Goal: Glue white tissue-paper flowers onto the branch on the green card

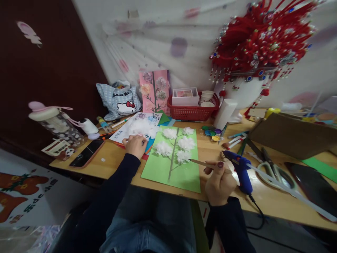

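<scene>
My right hand [219, 182] is closed around a slim tan pencil [201, 162]. The dark tip points left and lies at the lower right white fluffy flower [183, 157]. That flower sits with several others on a light green sheet [155, 168], about a grey painted stem [172, 158] with short branches. Beside the sheet, my left hand [135, 146] rests at the near edge of a loose pile of white fluffy pieces [142, 126]. Its fingers are curled together and partly hidden, so what they hold cannot be made out. Under the pile lies a white printed sheet [119, 135].
A blue glue gun [240, 170] with a long glue stick lies right of my right hand, near scissors [275, 170]. Behind stand a red basket [192, 112], a pink flower picture [155, 91] and a white roll [225, 113]. A phone [86, 153] lies left.
</scene>
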### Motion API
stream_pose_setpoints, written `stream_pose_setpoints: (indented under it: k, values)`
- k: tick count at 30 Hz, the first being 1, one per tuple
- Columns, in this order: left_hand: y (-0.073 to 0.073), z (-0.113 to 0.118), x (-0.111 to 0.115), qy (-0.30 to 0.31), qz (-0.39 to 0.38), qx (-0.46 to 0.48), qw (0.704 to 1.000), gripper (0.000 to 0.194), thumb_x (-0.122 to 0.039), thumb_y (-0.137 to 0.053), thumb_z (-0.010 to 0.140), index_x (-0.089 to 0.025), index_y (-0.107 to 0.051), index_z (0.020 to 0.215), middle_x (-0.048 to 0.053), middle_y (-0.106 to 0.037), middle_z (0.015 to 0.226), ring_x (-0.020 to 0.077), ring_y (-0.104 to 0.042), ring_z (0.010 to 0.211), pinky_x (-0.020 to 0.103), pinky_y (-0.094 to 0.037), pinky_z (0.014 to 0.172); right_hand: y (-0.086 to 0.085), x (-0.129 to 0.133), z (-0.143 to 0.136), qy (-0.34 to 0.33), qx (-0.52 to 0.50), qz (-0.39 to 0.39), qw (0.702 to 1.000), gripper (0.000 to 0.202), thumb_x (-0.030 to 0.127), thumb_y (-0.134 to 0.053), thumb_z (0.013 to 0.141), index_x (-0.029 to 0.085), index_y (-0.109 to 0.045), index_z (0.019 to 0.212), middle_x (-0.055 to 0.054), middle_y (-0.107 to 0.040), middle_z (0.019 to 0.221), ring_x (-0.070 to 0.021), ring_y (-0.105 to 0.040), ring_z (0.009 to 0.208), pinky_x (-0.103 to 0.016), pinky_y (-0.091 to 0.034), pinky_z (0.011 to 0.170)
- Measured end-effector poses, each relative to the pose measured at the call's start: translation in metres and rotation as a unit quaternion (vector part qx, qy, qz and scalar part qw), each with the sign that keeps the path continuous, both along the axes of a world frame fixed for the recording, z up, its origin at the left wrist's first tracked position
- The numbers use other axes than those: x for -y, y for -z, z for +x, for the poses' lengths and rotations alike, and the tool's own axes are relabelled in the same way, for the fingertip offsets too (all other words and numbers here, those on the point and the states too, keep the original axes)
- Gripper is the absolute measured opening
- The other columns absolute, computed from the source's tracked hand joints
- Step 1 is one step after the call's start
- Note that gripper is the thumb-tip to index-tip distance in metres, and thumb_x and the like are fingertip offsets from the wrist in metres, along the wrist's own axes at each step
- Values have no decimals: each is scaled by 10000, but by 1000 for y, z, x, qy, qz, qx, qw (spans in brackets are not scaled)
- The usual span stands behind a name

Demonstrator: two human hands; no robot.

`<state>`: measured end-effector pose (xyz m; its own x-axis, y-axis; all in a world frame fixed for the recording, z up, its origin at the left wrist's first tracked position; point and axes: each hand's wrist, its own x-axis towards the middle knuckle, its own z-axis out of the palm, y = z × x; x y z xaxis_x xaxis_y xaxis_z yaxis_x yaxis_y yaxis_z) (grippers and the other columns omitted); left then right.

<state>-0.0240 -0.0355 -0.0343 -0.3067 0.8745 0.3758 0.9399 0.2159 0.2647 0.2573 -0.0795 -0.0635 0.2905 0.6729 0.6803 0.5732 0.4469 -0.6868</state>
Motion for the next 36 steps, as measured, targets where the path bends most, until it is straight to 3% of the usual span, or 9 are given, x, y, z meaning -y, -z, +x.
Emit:
stream_pose_setpoints:
  k: [6,9,12,14,18,21,25,30,36]
  values:
    - [-14,7,9,42,18,37,998,142,-272,-584,852,-249,-714,799,60,-738,904,304,-618,1005,577,-365,959,5,-4,1,-46,26,-59,997,467,431,-292,1004,182,-634,806,9,-577,538,-147,-566,559,-276,-420,593]
    - [-21,27,18,150,-23,136,979,123,-284,-622,803,-224,-729,798,37,-750,847,242,-659,898,443,-459,901,5,-6,0,-33,37,-62,997,476,447,-286,1004,183,-632,810,3,-593,555,-143,-564,538,-278,-410,586]
    - [-24,58,26,266,-98,244,927,132,-293,-649,771,-199,-741,786,30,-753,815,196,-666,810,330,-493,811,4,-7,0,-22,38,-55,998,482,456,-282,1004,180,-625,810,-1,-605,566,-142,-567,527,-283,-410,589]
    - [-22,80,28,306,-132,255,908,105,-278,-674,760,-208,-751,778,21,-751,808,192,-658,823,317,-476,823,4,-7,0,-17,34,-53,998,478,457,-283,1003,177,-622,816,-6,-614,577,-145,-567,532,-285,-414,588]
    - [-14,113,22,282,-144,168,933,66,-247,-691,766,-243,-756,756,7,-744,830,239,-610,956,415,-376,937,5,-2,0,-1,4,-45,999,450,431,-291,1004,186,-616,812,-1,-593,557,-151,-563,545,-282,-425,580]
    - [-7,121,15,254,-133,124,950,85,-239,-674,789,-253,-756,771,4,-729,837,241,-588,969,452,-325,938,5,3,0,-1,-16,5,1000,400,362,-321,1006,191,-611,790,11,-565,538,-141,-557,540,-277,-425,580]
    - [-4,120,11,250,-117,122,953,95,-243,-662,808,-256,-750,773,0,-718,824,230,-586,962,435,-316,917,3,3,1,-31,40,44,998,355,278,-341,1004,190,-604,781,17,-568,552,-126,-552,534,-276,-419,596]
    - [-7,118,11,246,-100,133,955,110,-236,-636,825,-247,-737,784,10,-709,842,228,-600,954,424,-352,924,2,-2,0,-43,81,24,996,341,255,-344,1003,186,-608,799,8,-598,579,-122,-566,546,-269,-412,598]
    - [9,94,23,262,-16,92,961,269,-179,-555,838,-225,-692,1065,77,-642,1117,240,-571,1090,396,-429,960,2,-2,-1,-59,87,3,994,341,277,-354,1001,181,-632,827,-6,-633,612,-131,-588,561,-265,-428,600]
